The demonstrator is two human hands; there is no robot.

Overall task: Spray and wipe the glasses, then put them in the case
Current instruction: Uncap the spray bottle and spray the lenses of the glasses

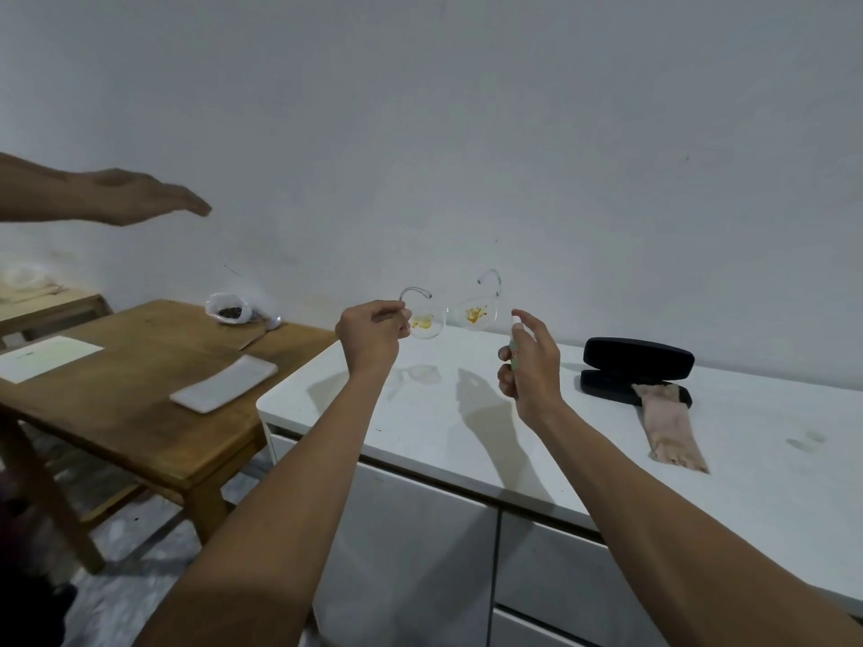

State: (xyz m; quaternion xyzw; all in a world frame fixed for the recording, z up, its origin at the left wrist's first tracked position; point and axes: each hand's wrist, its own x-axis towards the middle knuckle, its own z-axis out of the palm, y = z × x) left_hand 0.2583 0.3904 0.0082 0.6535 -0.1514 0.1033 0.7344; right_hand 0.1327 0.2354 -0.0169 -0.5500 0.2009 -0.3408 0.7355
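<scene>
Far to the left, another person's arm (70,198) reaches in at shoulder height, its hand flat with the fingers stretched out and holding nothing. Below it stands a wooden table (140,413) carrying a sheet of paper (49,358), a white rectangular tray (224,383) and, near the wall, a small plastic bag (231,310) with something dark inside.

Next comes the white tabletop (420,427) of a low cabinet, and over it the person's two bare arms stretch forward. The left hand (369,336) is closed in a pinch on the glasses (450,312), gripping them at the left lens edge where the temple joins, and holds them up in the air above the tabletop, in front of the wall. The frame is clear and both lenses carry yellow-orange smears. Their faint shadow falls on the tabletop below.

Just right of the glasses, the right hand (530,366) is wrapped around a small spray bottle (514,347), held upright, with the forefinger raised over its top. The nozzle faces the right lens, close but not touching.

Further right, on the tabletop near the wall, the black case (637,366) lies open, lid raised. A beige cloth (670,427) hangs out of its lower half and trails toward the front edge of the tabletop.
</scene>
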